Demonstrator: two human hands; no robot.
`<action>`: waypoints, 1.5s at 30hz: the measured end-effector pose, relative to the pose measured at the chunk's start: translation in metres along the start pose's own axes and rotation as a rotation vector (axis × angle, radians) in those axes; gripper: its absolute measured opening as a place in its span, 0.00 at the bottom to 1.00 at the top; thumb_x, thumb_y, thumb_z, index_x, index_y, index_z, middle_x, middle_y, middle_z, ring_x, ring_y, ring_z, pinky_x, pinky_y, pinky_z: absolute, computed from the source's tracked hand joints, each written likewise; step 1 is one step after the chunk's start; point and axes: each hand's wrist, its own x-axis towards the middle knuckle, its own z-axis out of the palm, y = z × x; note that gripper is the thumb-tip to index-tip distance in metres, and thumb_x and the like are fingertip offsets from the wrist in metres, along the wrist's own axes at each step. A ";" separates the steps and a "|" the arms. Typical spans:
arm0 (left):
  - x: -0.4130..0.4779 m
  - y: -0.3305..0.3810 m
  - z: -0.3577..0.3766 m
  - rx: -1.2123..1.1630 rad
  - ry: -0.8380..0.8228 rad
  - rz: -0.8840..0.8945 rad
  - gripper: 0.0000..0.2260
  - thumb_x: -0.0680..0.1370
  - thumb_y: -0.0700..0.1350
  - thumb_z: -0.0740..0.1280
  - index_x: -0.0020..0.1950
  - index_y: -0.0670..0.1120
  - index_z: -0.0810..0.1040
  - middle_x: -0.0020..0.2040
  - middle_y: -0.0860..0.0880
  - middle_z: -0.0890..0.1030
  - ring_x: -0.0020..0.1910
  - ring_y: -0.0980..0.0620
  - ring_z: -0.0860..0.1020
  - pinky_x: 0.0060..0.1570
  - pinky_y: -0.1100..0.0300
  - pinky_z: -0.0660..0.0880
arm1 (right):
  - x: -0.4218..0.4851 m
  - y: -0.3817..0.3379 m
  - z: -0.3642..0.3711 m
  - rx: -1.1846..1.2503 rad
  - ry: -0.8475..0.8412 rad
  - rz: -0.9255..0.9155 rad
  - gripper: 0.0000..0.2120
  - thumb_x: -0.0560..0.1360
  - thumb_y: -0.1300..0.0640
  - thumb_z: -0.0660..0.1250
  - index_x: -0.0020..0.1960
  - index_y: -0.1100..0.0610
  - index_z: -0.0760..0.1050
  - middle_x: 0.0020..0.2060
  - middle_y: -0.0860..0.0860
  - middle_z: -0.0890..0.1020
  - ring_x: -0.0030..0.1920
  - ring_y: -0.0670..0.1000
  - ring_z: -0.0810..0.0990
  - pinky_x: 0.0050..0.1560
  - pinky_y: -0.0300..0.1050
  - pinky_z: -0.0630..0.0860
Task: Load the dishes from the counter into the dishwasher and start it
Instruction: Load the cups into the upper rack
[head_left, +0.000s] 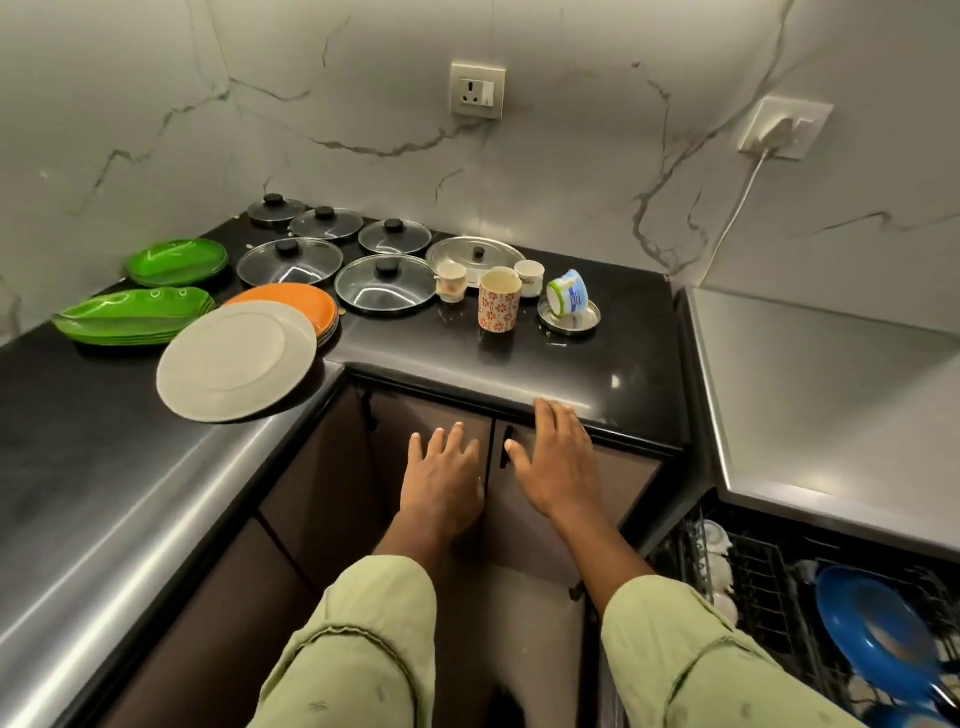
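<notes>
Both hands are empty, fingers straight and spread, held apart in front of the brown cabinet doors below the worktop. The left hand is lower; the right hand has its fingertips at the worktop's front edge. The dishes sit on the worktop: a white plate overlapping orange plates, green plates to the left, glass lids and a steel lid behind, a floral mug near small cups, and a tipped tub. At lower right the dishwasher rack stands out, holding a blue plate
</notes>
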 end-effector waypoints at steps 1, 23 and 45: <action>0.009 -0.005 -0.001 0.006 -0.010 -0.010 0.25 0.83 0.49 0.58 0.79 0.49 0.57 0.81 0.45 0.52 0.80 0.43 0.50 0.77 0.40 0.48 | 0.011 -0.001 0.003 0.004 -0.005 -0.002 0.33 0.80 0.43 0.60 0.79 0.54 0.53 0.78 0.54 0.59 0.78 0.54 0.53 0.77 0.51 0.53; 0.203 -0.101 -0.024 -0.017 -0.137 -0.169 0.33 0.82 0.53 0.62 0.82 0.49 0.49 0.82 0.45 0.47 0.80 0.43 0.46 0.78 0.44 0.49 | 0.237 -0.042 0.070 0.222 -0.219 -0.055 0.34 0.79 0.48 0.63 0.80 0.53 0.51 0.78 0.52 0.59 0.75 0.54 0.61 0.73 0.51 0.63; 0.325 -0.173 -0.028 -0.080 -0.591 -0.112 0.55 0.73 0.62 0.72 0.80 0.49 0.33 0.79 0.47 0.30 0.77 0.36 0.35 0.74 0.32 0.47 | 0.414 -0.101 0.162 0.641 -0.005 0.456 0.50 0.69 0.65 0.72 0.80 0.51 0.45 0.77 0.54 0.61 0.76 0.56 0.60 0.74 0.54 0.60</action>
